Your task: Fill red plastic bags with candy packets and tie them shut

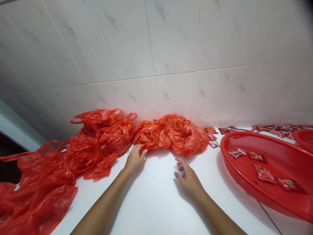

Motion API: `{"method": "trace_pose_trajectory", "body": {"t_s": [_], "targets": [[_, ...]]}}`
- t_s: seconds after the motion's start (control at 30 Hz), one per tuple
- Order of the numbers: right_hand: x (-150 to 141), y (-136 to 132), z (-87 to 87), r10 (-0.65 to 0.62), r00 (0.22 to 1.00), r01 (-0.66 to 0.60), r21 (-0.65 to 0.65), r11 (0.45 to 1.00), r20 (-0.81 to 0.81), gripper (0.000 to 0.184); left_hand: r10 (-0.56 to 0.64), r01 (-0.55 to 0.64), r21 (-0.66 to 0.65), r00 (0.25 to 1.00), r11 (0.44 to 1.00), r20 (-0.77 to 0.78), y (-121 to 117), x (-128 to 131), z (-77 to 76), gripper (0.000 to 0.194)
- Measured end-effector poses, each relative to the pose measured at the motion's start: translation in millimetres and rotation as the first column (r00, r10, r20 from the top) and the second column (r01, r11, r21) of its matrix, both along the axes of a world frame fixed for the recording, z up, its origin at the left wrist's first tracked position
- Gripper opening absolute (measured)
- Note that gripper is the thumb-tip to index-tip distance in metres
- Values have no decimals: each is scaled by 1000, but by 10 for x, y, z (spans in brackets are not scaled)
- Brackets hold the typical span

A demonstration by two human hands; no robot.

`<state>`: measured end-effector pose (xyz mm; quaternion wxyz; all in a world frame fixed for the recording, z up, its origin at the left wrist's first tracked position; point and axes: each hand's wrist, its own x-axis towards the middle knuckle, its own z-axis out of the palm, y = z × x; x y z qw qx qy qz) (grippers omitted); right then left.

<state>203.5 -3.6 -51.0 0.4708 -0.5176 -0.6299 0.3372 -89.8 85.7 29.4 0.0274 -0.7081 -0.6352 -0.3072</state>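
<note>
A crumpled red plastic bag (pixel 171 133) lies on the white table (pixel 156 199) against the tiled wall. My left hand (pixel 134 159) reaches its near left edge, fingertips curled on the plastic. My right hand (pixel 188 178) lies open on the table just in front of the bag, fingers spread and apart from it. A bigger heap of red plastic bags (pixel 102 137) lies to the left of my left hand.
More red bags (pixel 36 189) spill over the table's left edge. A red mesh tray (pixel 269 192) at the right holds several small red packets (pixel 264 173). More packets (pixel 212 137) lie along the wall, and a second red tray's rim (pixel 304 138) shows far right.
</note>
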Motion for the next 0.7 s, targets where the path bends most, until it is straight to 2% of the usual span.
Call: {"method": "trace_pose_trajectory", "body": {"t_s": [0.07,0.13,0.23,0.3,0.43,0.53,0.6,0.7], "targets": [[-131,1,74,88,995,-91,56,994,55,57,-2,2,-6,1000,1000,-5,-43,64,-39,39],[-309,50,200,180,973,-195,106,975,142,60,37,-37,27,999,999,-2,-63,128,34,40],[-637,219,412,236,945,-273,148,951,227,65,118,-119,143,993,983,16,-44,261,286,41],[-861,362,490,217,950,-256,160,953,226,69,107,-106,211,994,972,11,10,401,482,37],[-1169,591,404,141,973,-163,109,981,183,78,-43,58,233,997,971,-69,282,792,779,31],[-1158,677,273,186,966,-199,60,978,180,90,-112,129,188,989,974,-96,628,1084,892,53],[-1055,718,239,244,952,-259,62,964,185,95,-136,148,154,987,977,-90,874,1230,942,57],[-894,796,268,349,919,-365,58,929,186,102,-145,151,151,988,977,-53,1156,1356,1058,32]]}}
